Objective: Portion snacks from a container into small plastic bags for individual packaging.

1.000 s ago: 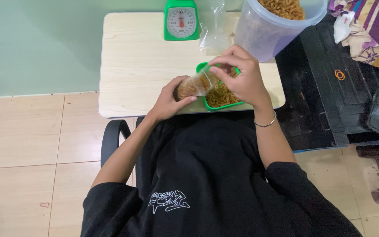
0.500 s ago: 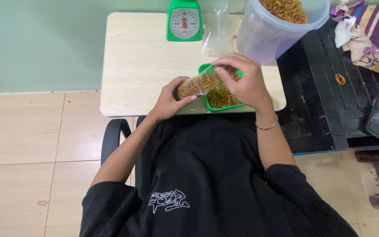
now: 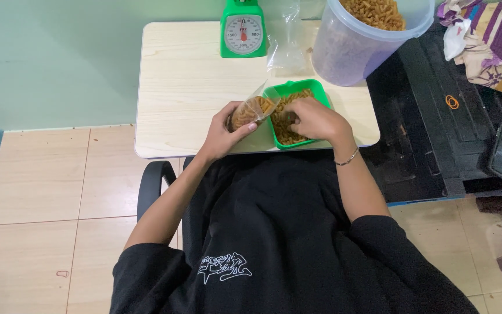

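Currently the bag point(image 3: 251, 111) is partly filled with pasta and not yet sealed. The left hand point(image 3: 228, 135) is closed around it, holding it tilted just left of the green tray point(image 3: 321, 93) on the worktop point(image 3: 187, 75). The right hand point(image 3: 315, 119) rests in the tray, fingers curled over loose pasta; whether they grip any cannot be told.

Clear, glossy plastic bag point(image 3: 253, 110) of dry, matt pasta, held in the left hand point(image 3: 223, 135). Smooth green plastic tray point(image 3: 289, 91); translucent, frosted plastic tub point(image 3: 350, 55); glossy green plastic scale point(image 3: 243, 29). The table point(image 3: 187, 87) showed pale, matt wood-grain laminate. A thin metal bracelet point(image 3: 348, 158) gleamed.
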